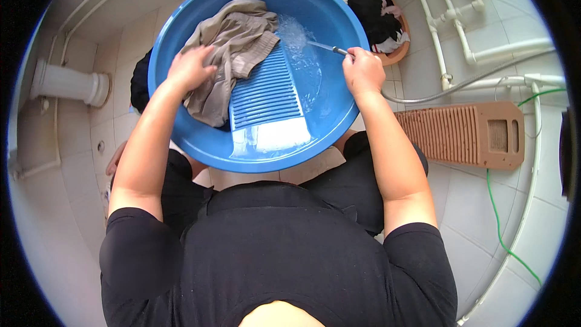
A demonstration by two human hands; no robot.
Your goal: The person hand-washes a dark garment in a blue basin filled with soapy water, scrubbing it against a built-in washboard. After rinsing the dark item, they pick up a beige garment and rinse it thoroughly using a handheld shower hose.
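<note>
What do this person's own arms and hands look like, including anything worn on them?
Both the left hand and right hand are bare, with no gloves. The wrists and forearms are uncovered, showing no watch or bracelet. Plain black short sleeves, part of a black T-shirt, end near the elbows. Any rings would be too small to make out.

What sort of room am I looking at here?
Probably a bathroom or wash area: white pipes, a metal hose sending water into a blue tub with a ribbed washboard.
</note>
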